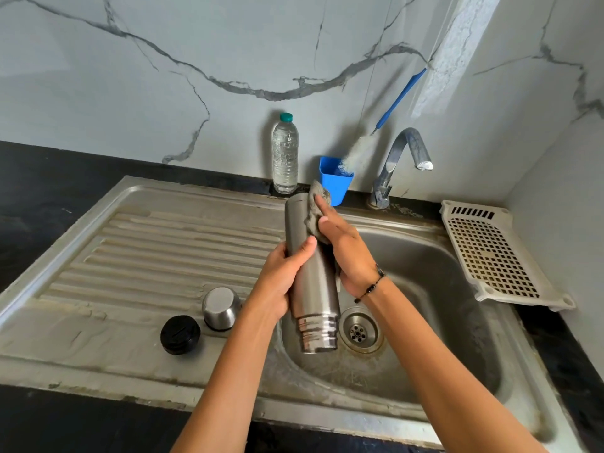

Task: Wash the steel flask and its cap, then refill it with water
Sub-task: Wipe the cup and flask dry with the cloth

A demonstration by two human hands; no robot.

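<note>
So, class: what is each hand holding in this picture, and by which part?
The left hand grips the steel flask round the middle of its body, mouth pointing down. The right hand holds a grey scrubber pressed against the flask's upper side.

Bright, even daylight; a sunlit streak crosses the wall [454, 50] at one o'clock. Shadows soft, glare mild on the sink [425, 256]. Wide-angle bending at the edges; focus sharp.
</note>
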